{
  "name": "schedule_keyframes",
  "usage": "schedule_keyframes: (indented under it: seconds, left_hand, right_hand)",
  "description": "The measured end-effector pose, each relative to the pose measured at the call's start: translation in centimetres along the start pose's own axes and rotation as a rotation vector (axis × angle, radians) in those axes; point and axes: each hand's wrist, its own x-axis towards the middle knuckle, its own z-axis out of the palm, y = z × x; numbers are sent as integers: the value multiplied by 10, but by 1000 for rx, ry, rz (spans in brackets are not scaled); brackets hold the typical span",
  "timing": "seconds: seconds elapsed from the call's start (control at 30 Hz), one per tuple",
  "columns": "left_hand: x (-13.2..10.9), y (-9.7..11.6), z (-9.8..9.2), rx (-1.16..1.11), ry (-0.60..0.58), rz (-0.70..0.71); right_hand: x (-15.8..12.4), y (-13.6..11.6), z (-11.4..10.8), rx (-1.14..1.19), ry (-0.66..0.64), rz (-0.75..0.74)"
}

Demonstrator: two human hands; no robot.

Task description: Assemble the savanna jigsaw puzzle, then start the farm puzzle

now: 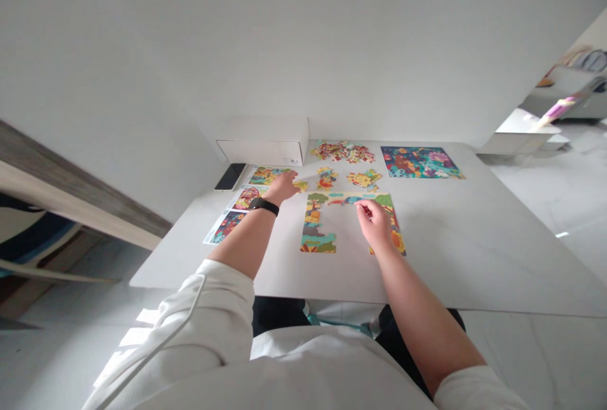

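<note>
Your puzzle (318,243), mid-frame, looks light, stiff and easily jostled; take pieces (364,180) by their edges. Your left hand (283,186) is half open, seemingly without a piece; your right hand (374,221) is pinched, its hold unclear.

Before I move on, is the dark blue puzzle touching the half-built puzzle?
Apart: the head view shows a strip of bare tabletop between the dark blue puzzle and the half-built puzzle.

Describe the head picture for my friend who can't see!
A person's right hand is over a colourful, partly built jigsaw puzzle on a white table, the left hand beside a yellowish rectangular picture card. A white rectangular box stands behind.
</note>
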Motion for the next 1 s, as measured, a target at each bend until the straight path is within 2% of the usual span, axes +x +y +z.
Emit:
schedule_keyframes:
  seconds: [0.13,0.23,0.43,0.63,0.77,0.83,0.87,0.93,1.0]
  left_hand:
    - [19,-1,5,65,-149,47]
    - [30,-1,6,85,-213,65]
    - [41,1,-3,111,-250,78]
    - [35,2,-24,140,-212,56]
    - [22,9,-47,-38,-26,15]
    - [9,20,-55,-131,29,19]
    - [0,27,-56,-262,63,11]
    - [-21,45,-52,-556,33,33]
    - [-45,64,-40,-773,-8,45]
  right_hand:
    - [5,6,6,36,64,38]
    - [7,7,10,53,82,58]
    - [7,4,10,67,62,56]
    - [6,4,9,75,43,62]
    - [7,4,9,78,29,72]
    - [8,4,9,89,28,85]
    - [8,4,9,97,29,95]
    - [7,3,8,122,18,120]
    - [5,2,7,184,-27,146]
